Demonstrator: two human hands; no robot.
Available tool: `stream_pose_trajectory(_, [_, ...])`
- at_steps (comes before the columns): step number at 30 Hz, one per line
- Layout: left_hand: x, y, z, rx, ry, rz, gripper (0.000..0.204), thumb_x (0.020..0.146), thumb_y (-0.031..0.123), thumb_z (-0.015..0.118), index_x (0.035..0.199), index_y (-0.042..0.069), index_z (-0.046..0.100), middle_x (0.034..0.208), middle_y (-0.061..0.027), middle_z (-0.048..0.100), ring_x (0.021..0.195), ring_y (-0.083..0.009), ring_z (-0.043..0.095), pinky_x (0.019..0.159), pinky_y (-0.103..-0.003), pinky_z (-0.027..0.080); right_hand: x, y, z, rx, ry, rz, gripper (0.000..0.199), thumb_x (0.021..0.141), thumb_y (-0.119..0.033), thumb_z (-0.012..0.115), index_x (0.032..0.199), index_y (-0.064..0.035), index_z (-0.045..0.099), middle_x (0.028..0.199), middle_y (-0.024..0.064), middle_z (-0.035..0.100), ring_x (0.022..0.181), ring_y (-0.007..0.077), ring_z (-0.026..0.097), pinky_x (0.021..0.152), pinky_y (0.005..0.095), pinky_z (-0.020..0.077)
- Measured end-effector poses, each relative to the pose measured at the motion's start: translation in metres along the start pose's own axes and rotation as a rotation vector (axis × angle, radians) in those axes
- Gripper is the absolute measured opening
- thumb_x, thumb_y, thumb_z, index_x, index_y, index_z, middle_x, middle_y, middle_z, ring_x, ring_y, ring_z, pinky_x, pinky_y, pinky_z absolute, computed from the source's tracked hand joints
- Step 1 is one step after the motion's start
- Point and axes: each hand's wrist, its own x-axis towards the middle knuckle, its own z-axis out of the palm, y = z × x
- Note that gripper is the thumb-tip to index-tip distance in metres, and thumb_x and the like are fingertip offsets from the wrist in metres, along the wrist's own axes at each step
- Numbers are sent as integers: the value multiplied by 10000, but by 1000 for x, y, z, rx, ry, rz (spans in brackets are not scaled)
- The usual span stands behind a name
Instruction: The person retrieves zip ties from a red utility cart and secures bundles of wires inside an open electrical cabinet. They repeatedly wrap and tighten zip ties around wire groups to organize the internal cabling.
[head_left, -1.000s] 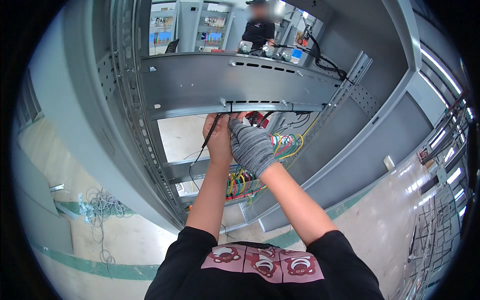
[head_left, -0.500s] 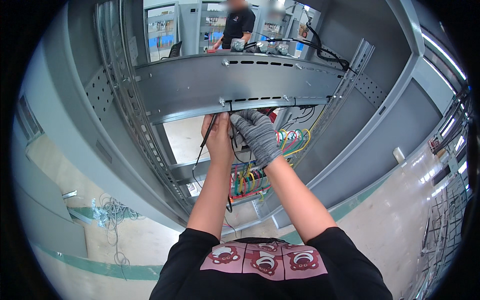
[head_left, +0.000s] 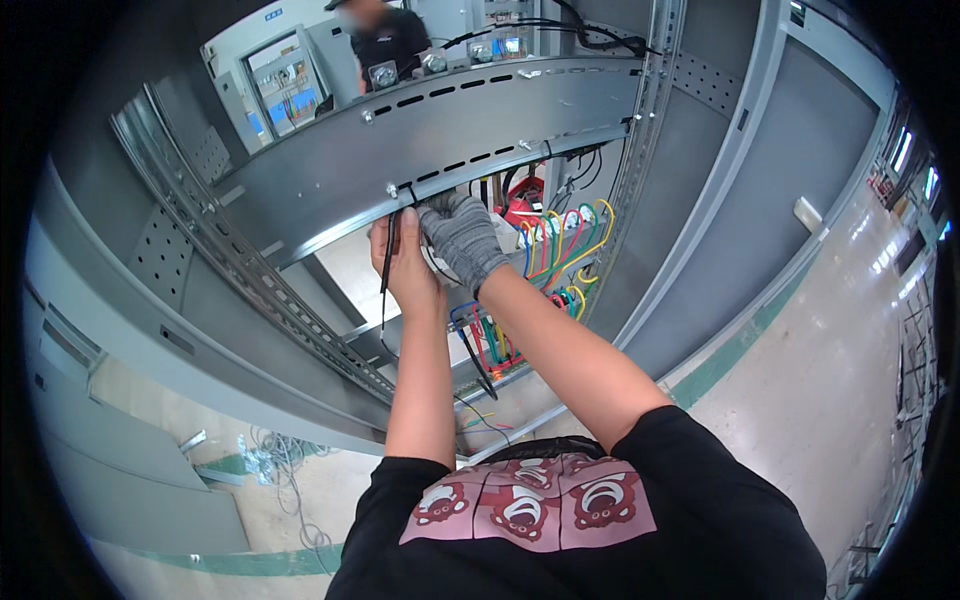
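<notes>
My bare left hand (head_left: 403,262) is raised to the lower edge of a grey metal crossbar (head_left: 330,190). A thin black cable (head_left: 385,268) is pinched in its fingers and hangs down past the palm. Right beside it, my right hand (head_left: 462,238) wears a grey knitted glove. Its fingers are curled in under the same edge, their tips hidden. A black cable tie (head_left: 410,192) loops over the crossbar's edge through a slot, just above both hands.
Below and right of my hands, red, yellow, green and blue wires (head_left: 560,240) run to terminals inside the cabinet frame. A red part (head_left: 524,200) sits behind the crossbar. Beyond it stands another person (head_left: 390,42). Loose grey cable (head_left: 290,465) lies on the floor at left.
My view has turned, so the crossbar now slants and sits further left and higher. Both hands stay at its lower edge by the cable tie. The person behind has shifted posture.
</notes>
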Motion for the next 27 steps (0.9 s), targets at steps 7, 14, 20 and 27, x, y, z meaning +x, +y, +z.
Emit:
stream_pose_trajectory(7, [3,5,1,184,-92,-192,144,878,124,649,991,35,657,892,-30,656,767,-80,539,629,-220,377,-25,-3,-39,-101,-89,-50,187,858,-190,609,886,-8,647,798,150,668,741,224,650,678,322,507])
stream_pose_trajectory(14, [3,18,-1,430,-150,-165,148,903,118,598,1014,26,633,826,-18,621,660,-57,481,550,-206,351,4,-77,-116,-637,651,-1012,138,844,-74,603,974,-78,648,890,132,656,800,313,639,713,363,508])
stream_pose_trajectory(20, [3,18,10,436,-102,-162,125,910,56,550,1019,10,591,884,-31,622,682,-73,482,648,-227,397,93,-125,-150,-1093,353,-983,259,905,-289,523,962,-77,660,889,152,656,834,343,609,797,441,458])
stream_pose_trajectory(27, [6,3,6,431,-27,-103,81,909,15,534,980,8,573,772,-15,576,642,-79,455,613,-228,377,98,-112,-145,-993,401,-1080,336,916,-324,502,992,-41,667,833,181,665,813,339,620,807,447,444])
